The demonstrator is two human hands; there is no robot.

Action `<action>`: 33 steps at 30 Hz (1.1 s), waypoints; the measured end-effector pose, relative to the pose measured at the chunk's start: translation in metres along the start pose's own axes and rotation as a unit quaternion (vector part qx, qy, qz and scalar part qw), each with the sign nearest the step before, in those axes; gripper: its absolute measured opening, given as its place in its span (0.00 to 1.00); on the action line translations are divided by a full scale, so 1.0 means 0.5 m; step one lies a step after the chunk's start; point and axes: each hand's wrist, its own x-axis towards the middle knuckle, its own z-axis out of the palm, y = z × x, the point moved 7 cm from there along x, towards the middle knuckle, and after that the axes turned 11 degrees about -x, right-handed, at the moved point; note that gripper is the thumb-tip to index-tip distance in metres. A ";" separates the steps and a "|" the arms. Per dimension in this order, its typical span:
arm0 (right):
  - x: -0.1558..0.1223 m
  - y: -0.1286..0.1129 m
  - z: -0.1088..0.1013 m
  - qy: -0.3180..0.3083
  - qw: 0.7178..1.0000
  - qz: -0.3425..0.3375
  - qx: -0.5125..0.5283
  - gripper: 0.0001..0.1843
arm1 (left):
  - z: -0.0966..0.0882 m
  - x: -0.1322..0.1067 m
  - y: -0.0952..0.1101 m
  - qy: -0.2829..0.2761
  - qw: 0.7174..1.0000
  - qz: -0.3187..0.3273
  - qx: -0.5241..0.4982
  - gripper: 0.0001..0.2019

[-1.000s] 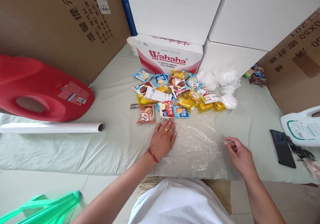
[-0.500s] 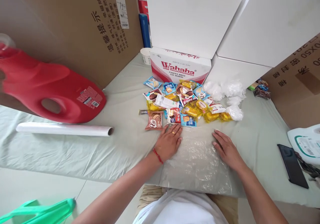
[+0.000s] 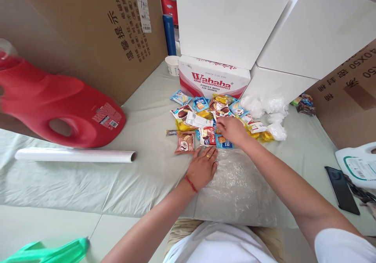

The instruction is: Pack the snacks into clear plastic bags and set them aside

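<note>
My left hand point(image 3: 202, 168) lies flat on a sheet of clear plastic film point(image 3: 243, 188), its fingers stretched toward the snack packets. Just beyond its fingertips are a brown packet point(image 3: 185, 143) and a red-and-white packet point(image 3: 207, 136). Over the middle of the snack pile, my right hand point(image 3: 233, 130) reaches leftward with bent fingers, thumb and forefinger slightly apart. It partly covers several packets, and no lifted packet shows in it. Near its fingertips sit a white packet point(image 3: 199, 119) and a blue packet point(image 3: 224, 141).
Behind the pile stands a Wahaha water carton point(image 3: 214, 77). Crumpled clear plastic point(image 3: 272, 104) lies to its right. On the left are a red jug point(image 3: 85, 98) and a white roll point(image 3: 76, 155). A phone point(image 3: 342, 190) and a white bottle point(image 3: 358, 165) are at right.
My right hand has left the right edge of the plastic film and moved forward and left over the snack packets. The left hand stays flat in place.
</note>
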 end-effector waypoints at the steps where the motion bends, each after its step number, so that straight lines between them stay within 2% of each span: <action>1: 0.032 -0.023 0.010 -0.005 1.000 -0.001 -0.013 0.15 | 0.000 0.000 0.000 0.000 1.000 0.001 -0.001 0.22; 2: 0.059 -0.046 0.022 -0.008 1.000 -0.005 -0.020 0.15 | 0.000 -0.001 0.000 0.001 1.000 0.001 -0.001 0.22; 5: 0.109 -0.102 0.069 -0.041 0.999 -0.011 -0.008 0.28 | -0.001 -0.001 -0.001 0.006 1.000 0.004 0.001 0.22; 6: 0.116 -0.114 0.082 -0.050 0.999 -0.008 -0.001 0.31 | 0.000 -0.001 -0.002 0.007 1.000 0.005 0.002 0.22; 8: 0.116 -0.131 0.100 -0.056 0.998 -0.008 0.008 0.29 | 0.000 0.000 -0.003 0.007 1.000 0.007 0.005 0.22; 11: 0.097 -0.135 0.094 -0.029 0.998 -0.057 0.028 0.29 | 0.002 0.000 -0.003 0.008 1.000 0.008 0.007 0.22; 13: 0.080 -0.102 0.067 0.019 0.996 -0.075 0.038 0.27 | 0.002 0.000 -0.002 0.012 1.000 0.004 0.006 0.22; 14: 0.072 -0.070 0.051 0.046 0.997 -0.061 0.032 0.25 | 0.002 0.000 -0.003 0.014 1.000 0.000 0.005 0.22; 15: 0.063 -0.030 0.035 0.070 0.997 -0.028 0.015 0.23 | 0.001 0.001 -0.003 0.017 1.000 -0.005 0.003 0.22; 17: 0.037 0.062 0.014 0.091 0.992 0.083 -0.042 0.19 | -0.002 0.002 -0.005 0.023 1.000 -0.016 -0.002 0.23; 19: -0.005 0.138 0.009 0.075 0.975 0.185 -0.094 0.21 | -0.005 0.004 -0.007 0.026 0.999 -0.025 -0.007 0.23; 20: -0.028 0.157 0.014 0.054 0.973 0.197 -0.111 0.21 | -0.006 0.004 -0.007 0.026 0.999 -0.027 -0.008 0.23; 21: -0.050 0.162 0.023 0.032 0.975 0.181 -0.121 0.22 | -0.007 0.005 -0.008 0.025 0.999 -0.029 -0.009 0.23; 24: -0.104 0.136 0.049 -0.015 0.992 0.045 -0.113 0.22 | -0.008 0.003 -0.009 0.017 0.999 -0.027 -0.001 0.21; 25: -0.114 0.134 0.050 -0.016 0.995 0.019 -0.101 0.22 | -0.008 0.002 -0.008 0.014 1.000 -0.024 0.003 0.21; 27: -0.114 0.166 0.040 0.003 0.995 0.042 -0.086 0.21 | -0.006 -0.003 -0.006 0.010 1.000 -0.013 0.012 0.20; 30: -0.074 0.268 0.017 0.032 0.980 0.171 -0.093 0.22 | -0.006 -0.010 -0.004 0.011 1.000 -0.002 0.021 0.20; 33: -0.024 0.337 0.033 -0.009 0.968 0.245 -0.053 0.29 | -0.006 -0.011 -0.003 0.010 1.000 -0.004 0.029 0.21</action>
